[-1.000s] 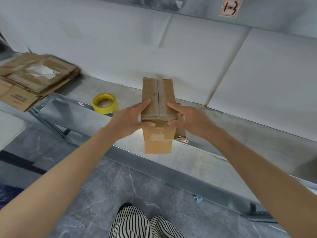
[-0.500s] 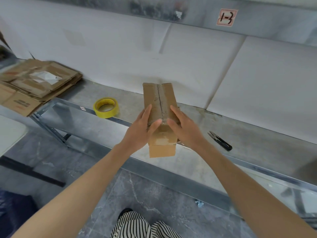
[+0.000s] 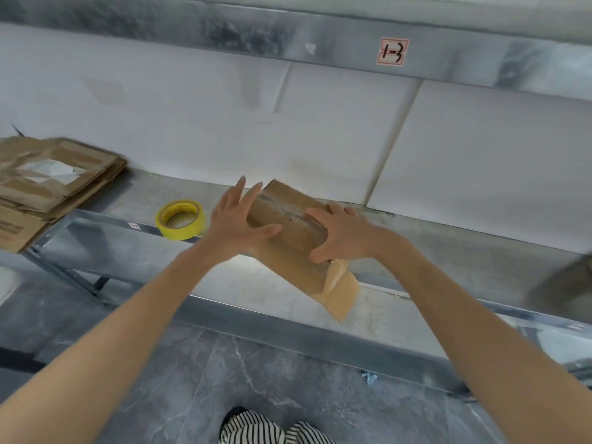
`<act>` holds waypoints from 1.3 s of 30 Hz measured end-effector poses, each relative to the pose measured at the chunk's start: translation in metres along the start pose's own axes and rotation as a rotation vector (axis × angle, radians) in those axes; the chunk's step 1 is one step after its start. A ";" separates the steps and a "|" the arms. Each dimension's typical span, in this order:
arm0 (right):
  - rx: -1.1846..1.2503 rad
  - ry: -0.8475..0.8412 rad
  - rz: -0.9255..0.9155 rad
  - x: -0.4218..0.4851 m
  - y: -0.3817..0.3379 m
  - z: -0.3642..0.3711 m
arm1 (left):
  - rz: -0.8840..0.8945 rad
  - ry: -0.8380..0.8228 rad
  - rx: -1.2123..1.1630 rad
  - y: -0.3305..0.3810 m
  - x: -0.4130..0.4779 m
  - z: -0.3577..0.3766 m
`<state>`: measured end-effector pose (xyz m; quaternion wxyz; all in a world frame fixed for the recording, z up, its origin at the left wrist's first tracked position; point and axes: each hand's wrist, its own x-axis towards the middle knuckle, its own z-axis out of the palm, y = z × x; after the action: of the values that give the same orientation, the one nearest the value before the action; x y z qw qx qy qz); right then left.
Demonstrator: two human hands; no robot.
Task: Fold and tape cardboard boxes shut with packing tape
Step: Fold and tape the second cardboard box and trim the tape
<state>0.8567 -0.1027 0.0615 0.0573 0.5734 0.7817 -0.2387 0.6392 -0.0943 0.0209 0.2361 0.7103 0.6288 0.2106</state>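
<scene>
head view, blurred: the box (image 3: 290, 262) hangs tilted over the shelf (image 3: 448, 248). left grip (image 3: 234, 225) presses flat, fingers straight, on its left side; right grip (image 3: 342, 238) curls round its top, hiding part of the seam. yellow tape (image 3: 184, 232) sits left; the stack (image 3: 48, 184) is cut off.

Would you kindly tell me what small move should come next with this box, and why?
Probably fold the loose flap at the near end of the cardboard box shut: it hangs open while the right hand grips the tilted box and the left hand lies flat against its side. The yellow tape roll lies beside them.
</scene>
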 end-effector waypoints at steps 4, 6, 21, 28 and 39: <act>-0.043 -0.120 -0.040 -0.004 -0.008 -0.015 | 0.061 -0.286 0.203 -0.003 0.013 -0.023; -0.060 -0.155 -0.046 -0.001 -0.015 -0.022 | 0.081 -0.392 0.244 -0.005 0.020 -0.029; -0.208 -0.085 0.023 0.039 -0.021 -0.033 | 0.172 -0.292 0.310 -0.023 0.044 -0.029; -0.111 0.461 0.090 0.018 -0.021 0.028 | 0.115 -0.233 0.381 0.002 0.044 -0.020; 0.550 0.401 0.291 0.029 -0.035 0.051 | 0.062 -0.346 0.161 -0.017 0.037 -0.032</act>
<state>0.8052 -0.1079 0.0166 -0.2201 0.7079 0.5942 -0.3120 0.6109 -0.0536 0.0359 0.2765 0.7714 0.5716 0.0417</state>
